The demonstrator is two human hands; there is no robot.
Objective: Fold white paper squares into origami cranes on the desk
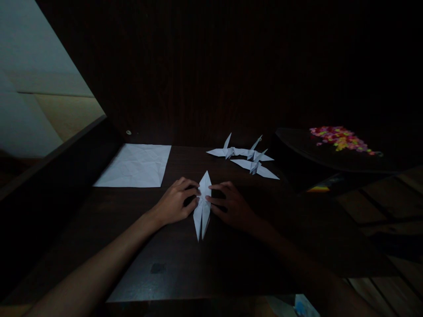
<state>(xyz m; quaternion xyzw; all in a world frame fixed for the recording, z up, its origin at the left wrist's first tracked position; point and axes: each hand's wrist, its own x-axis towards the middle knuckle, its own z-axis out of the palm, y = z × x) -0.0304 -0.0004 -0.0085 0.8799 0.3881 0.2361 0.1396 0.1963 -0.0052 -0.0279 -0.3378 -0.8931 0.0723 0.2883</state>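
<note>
A white paper (204,198), folded into a long narrow diamond, lies on the dark table in the middle of the view. Its lower end is split into two points, and the upper end is a single tip. My left hand (178,200) grips its left edge, thumb and fingertips on the paper. From the other side, my right hand (231,204) holds the right edge, fingertips resting on the upper face; this hand is in shadow. Beyond the hands, to the right, stand several folded white paper cranes (255,167) with spread wings.
A creased white paper sheet (135,166) lies flat at the back left. Dark boards rise behind and at the left of the table (158,246). At the right is a dark object (297,154) with a cluster of pink, red and yellow pieces (342,138).
</note>
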